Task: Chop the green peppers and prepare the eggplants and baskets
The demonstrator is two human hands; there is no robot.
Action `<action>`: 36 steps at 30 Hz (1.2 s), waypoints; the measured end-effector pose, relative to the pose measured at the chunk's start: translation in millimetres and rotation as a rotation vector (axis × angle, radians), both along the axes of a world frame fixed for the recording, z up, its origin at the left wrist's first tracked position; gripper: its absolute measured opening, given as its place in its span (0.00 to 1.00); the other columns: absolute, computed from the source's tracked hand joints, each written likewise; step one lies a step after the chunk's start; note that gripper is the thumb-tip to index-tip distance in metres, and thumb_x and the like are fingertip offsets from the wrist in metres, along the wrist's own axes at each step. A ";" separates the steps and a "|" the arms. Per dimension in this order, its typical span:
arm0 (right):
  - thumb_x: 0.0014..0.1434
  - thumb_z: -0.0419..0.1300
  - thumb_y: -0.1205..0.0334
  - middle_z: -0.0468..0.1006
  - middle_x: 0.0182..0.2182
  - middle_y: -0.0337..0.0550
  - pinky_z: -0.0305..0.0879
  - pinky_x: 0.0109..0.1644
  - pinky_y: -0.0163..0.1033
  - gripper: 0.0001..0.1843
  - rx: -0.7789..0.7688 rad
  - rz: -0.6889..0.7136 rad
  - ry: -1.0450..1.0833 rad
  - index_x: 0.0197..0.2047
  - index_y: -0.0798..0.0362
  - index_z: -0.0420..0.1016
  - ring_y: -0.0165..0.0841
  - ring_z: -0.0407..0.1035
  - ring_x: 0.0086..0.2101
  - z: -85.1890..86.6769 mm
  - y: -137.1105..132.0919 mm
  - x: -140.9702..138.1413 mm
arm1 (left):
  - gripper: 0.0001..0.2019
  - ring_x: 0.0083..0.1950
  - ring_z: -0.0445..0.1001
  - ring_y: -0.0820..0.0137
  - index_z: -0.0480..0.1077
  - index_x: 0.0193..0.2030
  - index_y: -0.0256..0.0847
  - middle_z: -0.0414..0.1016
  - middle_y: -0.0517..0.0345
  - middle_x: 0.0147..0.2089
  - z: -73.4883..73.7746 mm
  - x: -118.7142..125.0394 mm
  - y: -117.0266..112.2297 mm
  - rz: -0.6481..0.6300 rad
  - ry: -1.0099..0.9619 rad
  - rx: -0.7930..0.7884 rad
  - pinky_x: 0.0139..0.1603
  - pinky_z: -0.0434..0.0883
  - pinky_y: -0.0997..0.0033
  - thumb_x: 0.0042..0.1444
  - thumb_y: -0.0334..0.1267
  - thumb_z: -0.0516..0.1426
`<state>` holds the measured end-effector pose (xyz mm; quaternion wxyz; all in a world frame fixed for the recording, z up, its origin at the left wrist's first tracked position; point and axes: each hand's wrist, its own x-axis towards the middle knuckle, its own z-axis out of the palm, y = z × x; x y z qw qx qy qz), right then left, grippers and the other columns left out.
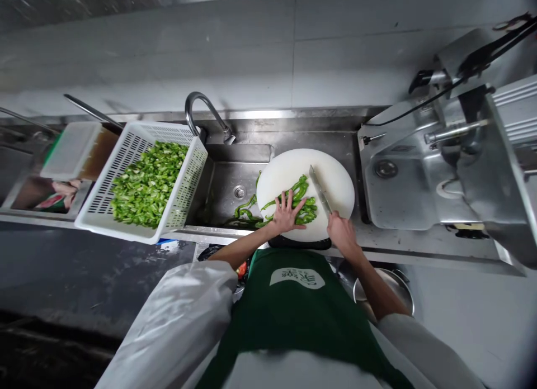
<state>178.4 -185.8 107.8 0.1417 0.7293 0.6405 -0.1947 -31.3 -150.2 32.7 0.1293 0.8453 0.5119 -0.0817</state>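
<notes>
Green peppers (308,210) lie in a bunch on a round white cutting board (281,168). My left hand (286,214) is spread over them, fingers apart, palm down and touching the peppers. In my right hand (342,232) is the handle of a kitchen knife (320,190). Its blade rests on or just above the board, pointing away from me, to the right of the peppers and apart from them. More whole green peppers (247,211) lie in the sink, by the board's left edge.
A white plastic basket (90,210) of chopped green pepper stands left of the steel sink (226,179), under a curved faucet (197,98). Farther left is a lidded plastic container (69,154). A metal slicing machine (403,188) is on the right; a steel pot (390,283) sits below the counter.
</notes>
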 end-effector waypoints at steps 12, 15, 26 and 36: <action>0.79 0.42 0.60 0.83 0.45 0.66 0.71 0.53 0.43 0.20 -0.005 -0.106 -0.001 0.58 0.62 0.70 0.46 0.82 0.47 -3.5 -7.5 23.0 | 0.37 0.84 0.44 0.41 0.54 0.82 0.52 0.45 0.45 0.85 -7.6 33.8 12.7 -0.248 -0.259 0.079 0.78 0.48 0.29 0.70 0.53 0.58; 0.79 0.42 0.59 0.83 0.44 0.65 0.71 0.52 0.43 0.20 -0.007 -0.107 0.011 0.58 0.61 0.70 0.46 0.82 0.47 -5.2 -6.8 24.9 | 0.28 0.81 0.53 0.47 0.61 0.79 0.50 0.54 0.43 0.82 -8.4 28.7 -14.2 -0.179 -0.303 0.049 0.77 0.54 0.38 0.74 0.46 0.51; 0.79 0.42 0.58 0.83 0.44 0.63 0.71 0.51 0.43 0.21 -0.007 -0.136 0.020 0.58 0.61 0.71 0.47 0.81 0.47 -7.4 -6.8 27.3 | 0.16 0.63 0.72 0.52 0.76 0.62 0.42 0.80 0.45 0.56 20.4 25.0 20.2 0.213 -0.478 -0.050 0.65 0.64 0.46 0.72 0.36 0.54; 0.79 0.43 0.59 0.83 0.44 0.63 0.70 0.52 0.43 0.20 0.005 -0.177 0.062 0.59 0.61 0.71 0.47 0.81 0.47 -7.0 -8.3 26.0 | 0.24 0.63 0.68 0.49 0.70 0.70 0.50 0.71 0.44 0.64 5.0 28.7 -17.2 0.022 -0.246 -0.093 0.64 0.69 0.48 0.69 0.47 0.60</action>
